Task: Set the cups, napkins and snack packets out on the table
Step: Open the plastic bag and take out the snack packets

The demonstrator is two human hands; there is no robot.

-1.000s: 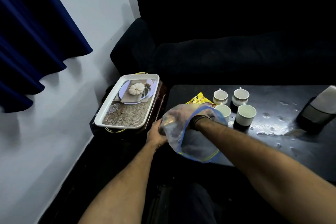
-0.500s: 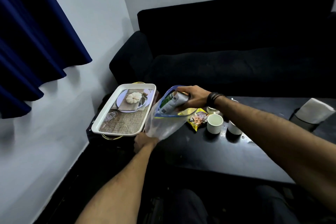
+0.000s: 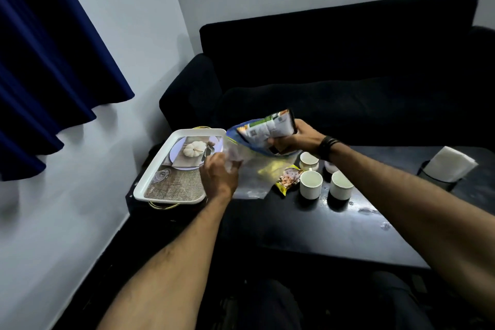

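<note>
At frame centre our right hand (image 3: 294, 139) grips a green-and-white snack packet (image 3: 267, 128), half out of the clear bag (image 3: 249, 169) that our left hand (image 3: 218, 174) clenches just below-left. A yellow packet (image 3: 288, 179) lies on the dark table (image 3: 334, 228) beside the white cups (image 3: 310, 184) (napkins (image 3: 450, 163) far right).

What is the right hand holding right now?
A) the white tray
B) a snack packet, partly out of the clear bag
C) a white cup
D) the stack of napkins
B: the right hand grips a green and white snack packet at the mouth of the clear plastic bag, which the left hand holds from below; the cups stand on the table.
</note>
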